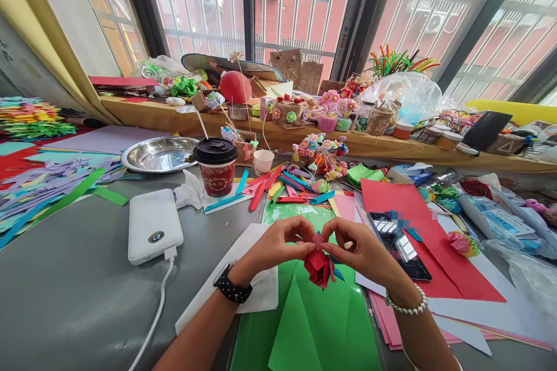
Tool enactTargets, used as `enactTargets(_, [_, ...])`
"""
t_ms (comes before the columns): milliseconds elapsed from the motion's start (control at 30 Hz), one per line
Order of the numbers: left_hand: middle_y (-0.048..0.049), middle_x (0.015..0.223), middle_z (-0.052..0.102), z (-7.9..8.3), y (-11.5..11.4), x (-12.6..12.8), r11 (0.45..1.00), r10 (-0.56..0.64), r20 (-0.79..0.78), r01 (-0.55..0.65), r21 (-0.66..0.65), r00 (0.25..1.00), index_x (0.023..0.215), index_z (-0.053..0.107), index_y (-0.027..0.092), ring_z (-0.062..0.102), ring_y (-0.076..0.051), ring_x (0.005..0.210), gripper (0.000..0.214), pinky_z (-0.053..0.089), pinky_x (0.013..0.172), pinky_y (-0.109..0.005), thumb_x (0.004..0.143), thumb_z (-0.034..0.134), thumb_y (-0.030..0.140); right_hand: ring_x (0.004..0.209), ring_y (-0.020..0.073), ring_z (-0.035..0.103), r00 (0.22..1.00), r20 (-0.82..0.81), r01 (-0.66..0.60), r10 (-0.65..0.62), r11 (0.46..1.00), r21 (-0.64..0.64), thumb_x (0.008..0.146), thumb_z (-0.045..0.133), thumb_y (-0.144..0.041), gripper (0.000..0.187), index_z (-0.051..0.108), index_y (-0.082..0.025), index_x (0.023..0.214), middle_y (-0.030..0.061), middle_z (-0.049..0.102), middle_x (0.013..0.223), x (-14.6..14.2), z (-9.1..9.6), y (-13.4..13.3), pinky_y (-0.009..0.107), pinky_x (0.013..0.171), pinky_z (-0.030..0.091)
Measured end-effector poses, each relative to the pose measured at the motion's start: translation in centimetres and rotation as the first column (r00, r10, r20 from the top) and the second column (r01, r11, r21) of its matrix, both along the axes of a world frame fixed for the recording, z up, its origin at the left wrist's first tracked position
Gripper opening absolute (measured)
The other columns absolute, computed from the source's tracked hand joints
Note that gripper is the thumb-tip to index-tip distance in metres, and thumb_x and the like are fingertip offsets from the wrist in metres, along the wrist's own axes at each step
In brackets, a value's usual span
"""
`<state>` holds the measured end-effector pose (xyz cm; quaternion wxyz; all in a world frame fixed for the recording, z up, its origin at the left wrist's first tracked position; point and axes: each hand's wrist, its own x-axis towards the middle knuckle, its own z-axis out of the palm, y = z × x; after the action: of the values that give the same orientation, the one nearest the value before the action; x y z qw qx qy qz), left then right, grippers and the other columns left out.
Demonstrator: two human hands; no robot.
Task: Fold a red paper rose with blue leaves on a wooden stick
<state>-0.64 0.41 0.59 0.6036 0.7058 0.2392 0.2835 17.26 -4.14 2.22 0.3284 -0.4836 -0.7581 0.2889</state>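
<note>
Grey table; cup lettered "AGE"; hands pinch red flower.

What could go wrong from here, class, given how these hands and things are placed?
The left hand and right hand pinch the red paper flower; squeezing too hard might crease it. The lidded cup stands close to loose paper strips; if knocked over, it might leak onto them, though its contents are hidden.

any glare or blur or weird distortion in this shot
All in the head view: daylight pales the windows; glare streaks the phone and the metal dish; the paper flower looks fairly sharp; window frames splay outward, perhaps from a wide lens; pixelated blocks hide part of the red paper.
</note>
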Motion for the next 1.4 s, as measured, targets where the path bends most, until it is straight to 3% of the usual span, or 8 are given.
enactTargets(267, [-0.0008, 0.071, 0.054, -0.3, 0.3, -0.1, 0.997, 0.073, -0.038, -0.074, -0.016, 0.997, 0.078, 0.053, 0.013, 0.051, -0.010, 0.064, 0.024, 0.042, 0.057, -0.021, 0.070, 0.058, 0.035, 0.043, 0.0063, 0.027, 0.996, 0.044, 0.080, -0.083, 0.995, 0.056, 0.074, 0.054, -0.024, 0.007, 0.050, -0.018, 0.076, -0.0082, 0.031, 0.050, -0.7, -0.9, 0.2, 0.017, 0.037, 0.020])
enactTargets(500, [-0.0007, 0.069, 0.053, -0.1, 0.2, 0.0, 0.971, 0.178, -0.097, -0.158, 0.178, 0.979, 0.069, 0.051, 0.014, 0.050, -0.011, 0.064, 0.017, 0.042, 0.060, -0.023, 0.071, 0.057, 0.030, 0.046, 0.0072, 0.037, 0.984, 0.117, 0.116, -0.136, 0.980, 0.160, 0.074, 0.051, -0.019, 0.002, 0.050, -0.019, 0.076, -0.0038, 0.050, 0.061, -1.0, -1.2, 0.4, 0.018, 0.041, 0.030])
enactTargets(733, [-0.0019, 0.075, 0.054, -0.3, 0.4, 0.1, 0.943, 0.249, -0.058, -0.229, 0.241, 0.967, 0.072, 0.051, 0.014, 0.052, -0.013, 0.071, 0.009, 0.045, 0.065, -0.026, 0.073, 0.053, 0.023, 0.046, 0.0083, 0.042, 0.953, 0.213, 0.127, -0.217, 0.920, 0.371, 0.074, 0.050, -0.018, 0.003, 0.049, -0.019, 0.072, -0.0017, 0.053, 0.063, -1.4, -1.5, 0.5, 0.020, 0.042, 0.033])
enactTargets(900, [-0.0016, 0.073, 0.053, -0.4, 0.7, 0.1, 0.939, 0.267, -0.002, -0.260, 0.226, 0.964, 0.068, 0.050, 0.013, 0.053, -0.012, 0.070, 0.006, 0.045, 0.065, -0.025, 0.072, 0.053, 0.017, 0.062, 0.0128, 0.054, 0.949, 0.233, 0.063, -0.211, 0.855, 0.515, 0.080, 0.043, -0.015, 0.009, 0.049, -0.019, 0.075, 0.0044, 0.058, 0.074, -1.4, -2.1, 0.7, 0.022, 0.051, 0.039])
enactTargets(1100, [-0.0015, 0.073, 0.052, -0.4, 0.5, 0.0, 0.931, 0.263, 0.043, -0.266, 0.249, 0.964, 0.068, 0.052, 0.013, 0.052, -0.013, 0.070, 0.006, 0.045, 0.067, -0.025, 0.071, 0.054, 0.019, 0.053, 0.0106, 0.051, 0.946, 0.253, 0.060, -0.201, 0.879, 0.473, 0.080, 0.048, -0.018, 0.005, 0.051, -0.021, 0.084, 0.0009, 0.059, 0.073, -1.2, -1.9, 0.6, 0.021, 0.046, 0.037])
enactTargets(1200, [-0.0015, 0.074, 0.052, -0.3, 0.5, 0.1, 0.949, 0.253, 0.055, -0.259, 0.181, 0.966, 0.072, 0.052, 0.014, 0.052, -0.012, 0.071, 0.010, 0.044, 0.067, -0.025, 0.072, 0.055, 0.024, 0.055, 0.0111, 0.052, 0.954, 0.226, 0.066, -0.198, 0.872, 0.485, 0.082, 0.045, -0.018, 0.007, 0.052, -0.020, 0.082, 0.0010, 0.058, 0.070, -1.2, -1.8, 0.5, 0.021, 0.047, 0.038])
enactTargets(1267, [-0.0030, 0.084, 0.052, -0.4, 0.5, 0.1, 0.968, 0.231, 0.099, -0.239, 0.072, 0.968, 0.084, 0.052, 0.015, 0.052, -0.013, 0.077, 0.018, 0.044, 0.070, -0.026, 0.071, 0.057, 0.026, 0.061, 0.0122, 0.054, 0.963, 0.168, 0.097, -0.213, 0.848, 0.521, 0.083, 0.043, -0.017, 0.010, 0.052, -0.020, 0.083, 0.0023, 0.058, 0.071, -1.2, -1.8, 0.4, 0.022, 0.051, 0.040])
enactTargets(1400, [-0.0039, 0.093, 0.052, -0.8, 0.5, 0.4, 0.978, 0.116, 0.206, -0.075, -0.195, 0.972, 0.106, 0.040, 0.019, 0.055, -0.015, 0.083, 0.051, 0.045, 0.069, -0.028, 0.064, 0.067, 0.026, 0.060, 0.0115, 0.053, 0.951, 0.034, 0.235, -0.308, 0.788, 0.569, 0.082, 0.044, -0.015, 0.008, 0.051, -0.019, 0.083, 0.0030, 0.058, 0.075, -1.3, -1.8, 0.3, 0.021, 0.050, 0.039])
